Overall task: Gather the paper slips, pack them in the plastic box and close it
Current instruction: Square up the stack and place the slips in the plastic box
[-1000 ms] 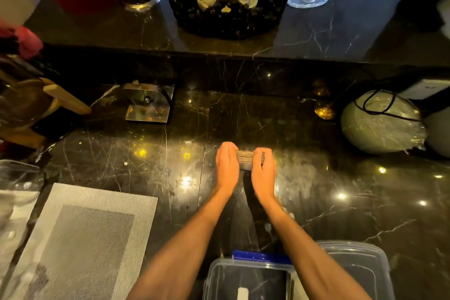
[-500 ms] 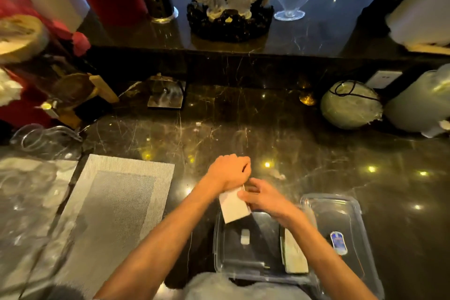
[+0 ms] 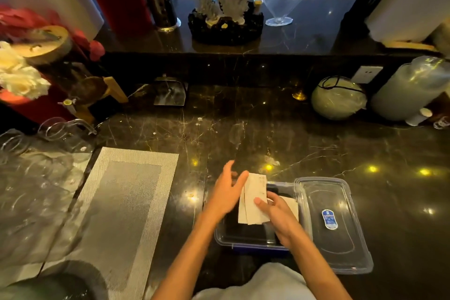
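White paper slips (image 3: 253, 198) sat pinched in the right hand (image 3: 280, 212) above the clear plastic box (image 3: 243, 238); left hand (image 3: 225, 190) was spread flat alongside. Best to square the edges, then lower flat.

surface: dark veined marble counter (image 3: 292, 134) | on it: clear plastic box w/ blue clip (image 3: 220, 238); clear lid w/ blue sticker (image 3: 341, 248) just right; grey woven placemat (image 3: 126, 202) left

Dim warm interior; cool daylight from far windows; small yellow glints and white glare on polished dark marble counter (image 3: 316, 143); wide-angle bending at edges; soft blur on left glassware (image 3: 36, 178); faint shadows under arms.
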`<state>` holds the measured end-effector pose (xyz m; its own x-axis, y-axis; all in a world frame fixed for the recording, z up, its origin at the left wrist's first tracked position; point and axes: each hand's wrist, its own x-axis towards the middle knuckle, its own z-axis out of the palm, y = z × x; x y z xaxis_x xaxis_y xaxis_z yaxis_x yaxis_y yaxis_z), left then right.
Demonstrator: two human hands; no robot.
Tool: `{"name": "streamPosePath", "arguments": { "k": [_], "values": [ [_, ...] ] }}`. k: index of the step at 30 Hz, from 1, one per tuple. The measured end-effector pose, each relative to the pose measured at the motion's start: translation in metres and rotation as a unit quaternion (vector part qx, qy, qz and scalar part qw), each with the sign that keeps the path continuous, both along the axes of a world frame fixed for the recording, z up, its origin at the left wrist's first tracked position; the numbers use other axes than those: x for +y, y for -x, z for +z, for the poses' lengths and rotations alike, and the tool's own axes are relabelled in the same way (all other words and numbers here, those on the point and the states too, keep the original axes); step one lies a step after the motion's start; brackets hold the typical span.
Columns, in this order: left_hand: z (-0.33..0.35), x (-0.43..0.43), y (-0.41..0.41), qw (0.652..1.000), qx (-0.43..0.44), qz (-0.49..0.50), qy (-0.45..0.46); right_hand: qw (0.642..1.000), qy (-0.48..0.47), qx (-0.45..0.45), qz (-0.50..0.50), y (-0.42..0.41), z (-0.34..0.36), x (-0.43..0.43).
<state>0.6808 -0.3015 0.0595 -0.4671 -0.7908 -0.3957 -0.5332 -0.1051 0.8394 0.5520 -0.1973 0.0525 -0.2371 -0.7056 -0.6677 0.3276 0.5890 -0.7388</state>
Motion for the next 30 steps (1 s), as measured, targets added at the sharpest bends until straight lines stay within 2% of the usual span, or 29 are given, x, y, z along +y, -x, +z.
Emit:
{"name": "streamPosePath", "arguments": {
  "k": [2, 4, 9, 14, 19, 24, 25, 27, 30],
  "values": [
    [-0.006, 0.019, -0.007, 0.99, 0.072, 0.025, -0.116, 1.0, 0.006, 0.003, -0.005, 0.002, -0.001, 0.003],
    [-0.013, 0.038, -0.006, 0.982, 0.099, 0.025, -0.158, 1.0, 0.016, 0.008, 0.012, -0.002, -0.002, 0.003],
    [-0.015, 0.069, 0.006, 0.977, 0.125, 0.11, -0.135, 0.997, 0.029, 0.046, 0.059, -0.02, 0.0, 0.001],
    [-0.015, 0.071, 0.003, 0.972, 0.119, 0.127, -0.155, 0.991, 0.042, 0.057, 0.114, -0.023, 0.002, 0.001],
    [-0.02, 0.074, 0.003, 0.979, 0.093, 0.117, -0.139, 0.998, 0.018, 0.03, 0.057, -0.026, 0.0, 0.006],
    [-0.021, 0.075, 0.004, 0.981, 0.088, 0.108, -0.133, 0.998, 0.012, 0.039, 0.042, -0.022, -0.009, 0.013],
    [-0.021, 0.074, 0.003, 0.983, 0.074, 0.106, -0.131, 0.999, 0.011, 0.026, 0.034, -0.022, -0.012, 0.013],
    [-0.022, 0.07, 0.0, 0.992, -0.02, 0.089, -0.085, 1.0, 0.005, -0.01, 0.022, -0.019, -0.018, 0.012],
    [-0.023, 0.058, -0.013, 0.983, -0.144, 0.097, 0.063, 0.999, -0.03, -0.009, 0.017, -0.013, -0.031, 0.009]
  ]
}}
